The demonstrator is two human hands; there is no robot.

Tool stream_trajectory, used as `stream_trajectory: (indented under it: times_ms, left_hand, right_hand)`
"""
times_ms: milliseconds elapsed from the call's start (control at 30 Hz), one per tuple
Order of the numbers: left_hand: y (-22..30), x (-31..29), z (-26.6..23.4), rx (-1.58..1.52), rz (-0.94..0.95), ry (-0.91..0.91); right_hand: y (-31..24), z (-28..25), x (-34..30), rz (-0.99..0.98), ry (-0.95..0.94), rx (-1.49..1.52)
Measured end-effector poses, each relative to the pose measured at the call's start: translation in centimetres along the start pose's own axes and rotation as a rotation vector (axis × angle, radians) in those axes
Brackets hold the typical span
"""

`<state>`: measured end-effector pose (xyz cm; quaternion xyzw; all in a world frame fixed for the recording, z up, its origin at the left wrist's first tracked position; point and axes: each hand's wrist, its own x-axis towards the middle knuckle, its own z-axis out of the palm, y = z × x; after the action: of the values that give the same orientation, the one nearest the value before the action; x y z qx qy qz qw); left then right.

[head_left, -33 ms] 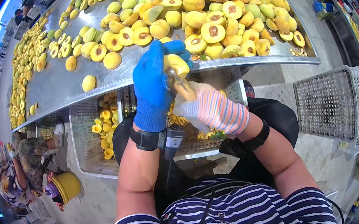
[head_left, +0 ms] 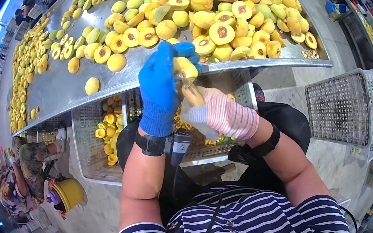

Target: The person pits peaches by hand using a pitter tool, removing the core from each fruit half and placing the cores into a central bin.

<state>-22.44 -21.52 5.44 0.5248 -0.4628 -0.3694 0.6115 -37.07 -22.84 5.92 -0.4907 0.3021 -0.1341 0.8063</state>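
In front of the table's near edge, my left hand (head_left: pixel 159 80), in a blue glove, is closed round a yellow peach half (head_left: pixel 185 68). My right hand (head_left: pixel 223 112), in a white glove with coloured stripes, grips a pitting tool by its wooden handle (head_left: pixel 192 94). The tool's metal end (head_left: pixel 180 76) meets the cut side of the peach half; the exact contact is partly hidden. Beyond both hands, many halved peaches (head_left: pixel 221 33), several with brown pits showing, are heaped on a metal table (head_left: pixel 144 77).
Below the table edge stands a plastic crate (head_left: pixel 92 172) with peach halves. Another grey crate (head_left: pixel 344 111) is at the right. A yellow bucket (head_left: pixel 71 194) sits on the floor at the left, near a seated person (head_left: pixel 14 189). Some peach halves lie close to the table's rim.
The peach half has turned slightly in my left hand, showing more of its cut side. Both hands stay nearly in place.
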Motion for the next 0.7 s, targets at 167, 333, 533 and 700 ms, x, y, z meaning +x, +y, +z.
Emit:
stream_trajectory:
  times_ms: [167, 333, 533, 700]
  left_hand:
    - [-0.8, 0.7, -0.4, -0.584, -0.365, -0.136]
    - [-1.0, -0.1, -1.4, -0.737, -0.436, -0.231]
    - [0.4, -0.7, -4.3, -0.889, -0.431, -0.145]
    - [4.4, -5.3, -11.4, 0.349, -0.198, 0.393]
  right_hand:
    - [1.4, -0.7, 0.4, 0.001, -0.138, 0.023]
    - [0.6, -1.8, -0.5, 0.141, -0.325, 0.061]
    - [1.0, -5.2, -2.9, -0.059, -0.295, -1.272]
    - [1.7, -5.9, -4.5, 0.008, -0.088, -1.576]
